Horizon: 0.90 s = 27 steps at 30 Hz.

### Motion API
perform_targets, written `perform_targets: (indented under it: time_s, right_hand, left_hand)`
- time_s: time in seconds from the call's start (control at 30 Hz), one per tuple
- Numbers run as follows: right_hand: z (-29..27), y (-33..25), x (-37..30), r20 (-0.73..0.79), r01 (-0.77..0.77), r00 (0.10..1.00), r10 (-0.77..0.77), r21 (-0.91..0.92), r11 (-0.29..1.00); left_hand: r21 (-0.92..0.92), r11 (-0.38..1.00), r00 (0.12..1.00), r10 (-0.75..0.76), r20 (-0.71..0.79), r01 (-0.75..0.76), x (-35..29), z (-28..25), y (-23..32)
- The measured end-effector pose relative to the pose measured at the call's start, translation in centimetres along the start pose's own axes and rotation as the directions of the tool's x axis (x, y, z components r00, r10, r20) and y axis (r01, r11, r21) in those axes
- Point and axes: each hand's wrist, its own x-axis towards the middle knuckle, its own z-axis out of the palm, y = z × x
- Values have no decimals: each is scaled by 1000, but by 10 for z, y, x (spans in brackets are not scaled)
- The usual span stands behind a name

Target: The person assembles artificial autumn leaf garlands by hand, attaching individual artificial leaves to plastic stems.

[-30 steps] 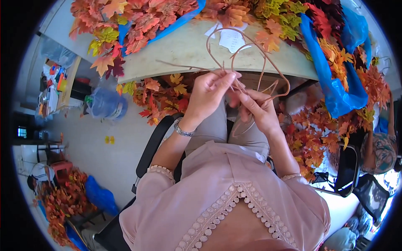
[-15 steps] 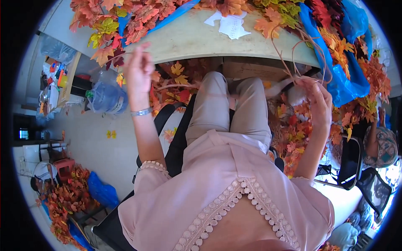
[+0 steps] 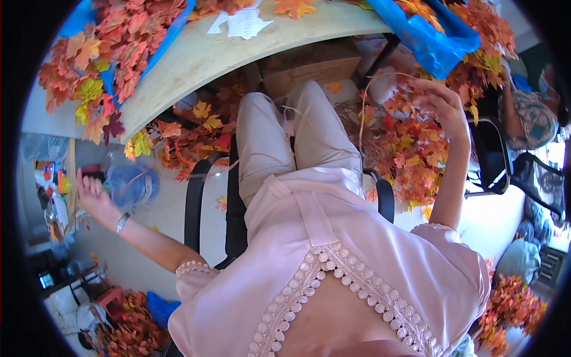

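Observation:
A thin brown cord (image 3: pixel 361 119) runs in loose curves between my hands, passing over my lap. My right hand (image 3: pixel 445 107) is raised at the right beside the leaf piles, with the cord's upper curve pinched at its fingertips. Far out to the left, my left hand (image 3: pixel 98 196) is stretched past the chair, its fingers bent around what looks like the cord's other side. That stretch of cord is faint where it crosses in front of a large clear bluish bottle (image 3: pixel 132 185). My knees are under the table (image 3: pixel 208 56).
Orange and red artificial maple leaves (image 3: pixel 140 44) heap on the table, with more leaves (image 3: pixel 410 157) below. A blue plastic bag (image 3: pixel 437 44) hangs over the right edge. White paper (image 3: pixel 242 22) lies on top, and a cardboard box (image 3: pixel 312 66) stands underneath. Another person (image 3: pixel 526 116) sits right.
My left hand has swung outward to the left and down, drawing the cord out across my lap. My right hand stays raised, and its bunched loops have opened out. The view has shifted right.

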Motion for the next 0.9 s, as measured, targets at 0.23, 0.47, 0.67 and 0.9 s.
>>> perform_targets:
  time_s: [0.23,0.47,0.67,0.9]
  right_hand:
    - [-3,2,-4,64,31,997,-52,288,957]
    - [9,1,7,97,28,993,-65,341,940]
    - [29,-12,20,183,38,978,-101,322,946]
    - [80,-33,47,205,226,935,-289,284,932]
  left_hand:
    - [-31,999,1000,16,9,-16,-8,-3,22]
    - [-59,993,982,-90,166,101,-54,92,-2]
    - [111,965,777,-258,574,238,-129,222,-39]
    - [115,910,605,-354,713,398,-152,278,-75]
